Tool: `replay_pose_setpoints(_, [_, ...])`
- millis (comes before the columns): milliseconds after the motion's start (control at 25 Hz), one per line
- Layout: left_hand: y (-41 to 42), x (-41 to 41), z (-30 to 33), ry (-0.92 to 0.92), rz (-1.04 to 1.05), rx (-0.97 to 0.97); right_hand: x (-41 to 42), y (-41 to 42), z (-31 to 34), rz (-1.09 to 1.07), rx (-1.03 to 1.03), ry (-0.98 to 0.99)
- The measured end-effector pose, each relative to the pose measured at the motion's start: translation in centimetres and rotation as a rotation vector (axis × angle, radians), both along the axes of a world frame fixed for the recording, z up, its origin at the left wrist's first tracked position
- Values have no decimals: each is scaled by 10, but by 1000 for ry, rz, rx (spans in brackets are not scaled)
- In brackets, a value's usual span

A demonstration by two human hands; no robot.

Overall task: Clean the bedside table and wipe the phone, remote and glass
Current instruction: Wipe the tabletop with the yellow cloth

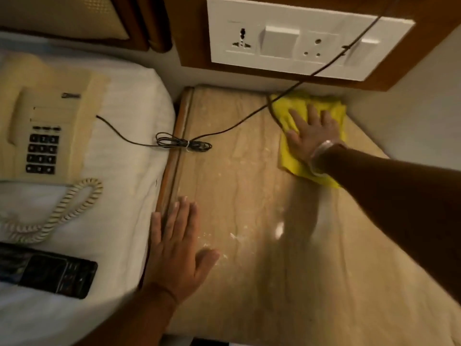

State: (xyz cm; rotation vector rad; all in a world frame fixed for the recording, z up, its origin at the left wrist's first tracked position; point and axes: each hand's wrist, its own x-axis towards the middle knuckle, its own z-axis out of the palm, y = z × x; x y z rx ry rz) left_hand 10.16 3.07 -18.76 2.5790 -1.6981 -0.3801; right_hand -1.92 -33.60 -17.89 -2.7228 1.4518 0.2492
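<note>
The bedside table (249, 186) has a beige marble top with pale smears near its front left. My right hand (311, 133) lies flat, fingers spread, pressing a yellow cloth (289, 158) onto the table's far right corner. My left hand (178, 245) rests flat and empty on the table's left edge. The cream phone (45, 126) with its coiled cord (67, 208) lies on the white bed at the left. A black remote (57, 275) lies on the bed below the phone. No glass is in view.
A thin black phone cable (184, 144), bundled at the table's left edge, runs across the top and up past a white socket panel (294, 38) on the wooden wall board. A wall closes the right side.
</note>
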Motion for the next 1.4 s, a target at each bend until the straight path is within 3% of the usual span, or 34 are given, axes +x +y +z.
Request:
replay_pose_setpoints(80, [-5, 1, -2, 3, 3, -6, 83, 47, 8, 1, 94, 28])
replay_pose_setpoints(120, [-5, 1, -2, 7, 17, -25, 87, 82, 7, 174, 89, 45])
replay_pose_setpoints(200, [0, 2, 0, 45, 28, -45, 15, 141, 1, 621, 146, 34])
replay_pose_setpoints(240, [1, 3, 0, 42, 17, -66, -31, 149, 11, 746, 216, 19])
replay_pose_setpoints(320, [0, 4, -2, 27, -5, -90, -96, 93, 19, 908, 112, -1])
replay_pose_setpoints(360, [-1, 3, -1, 32, -7, -107, -101, 49, 16, 892, 39, 47])
replay_pose_setpoints(400, [-3, 3, 0, 37, -3, -128, -83, 11, 19, 747, 22, 74])
replay_pose_setpoints(520, [-4, 6, -3, 47, -1, -136, 34, -3, 10, -136, 13, 36])
replay_pose_setpoints(560, [-3, 7, -3, 39, -12, -120, 72, 21, 8, -294, 83, 35])
replay_pose_setpoints(600, [-3, 5, -3, 23, -22, -109, 102, 47, 6, -293, 160, -2])
replay_pose_setpoints(680, [-2, 4, -4, 7, -32, -91, 115, 89, 9, -33, 267, -136])
replay_pose_setpoints(720, [-2, 5, -4, 6, -35, -89, 98, 93, 14, 57, 268, -222])
replay_pose_setpoints(800, [-2, 6, -4, 17, -50, -69, 39, 71, 19, 6, 169, -322])
replay_pose_setpoints(880, [1, 3, 4, 14, -47, -83, -24, 51, 14, -137, 125, -196])
replay_pose_setpoints(960, [-15, -2, 13, 11, -86, -217, -53, 50, 7, -148, 129, -56])
replay_pose_setpoints(1080, [-122, 9, 26, -8, -168, -322, -48, 56, -5, -122, 69, -65])
replay_pose_setpoints(1240, [-293, 39, 29, -6, 74, 57, -54, 51, -6, -132, 67, -94])
replay_pose_setpoints(1320, [-294, 49, 12, -32, 73, 66, -53, 53, -8, -145, 53, -109])
replay_pose_setpoints(1400, [-232, 30, 9, -110, -21, -43, -52, 54, -6, -137, 60, -111])
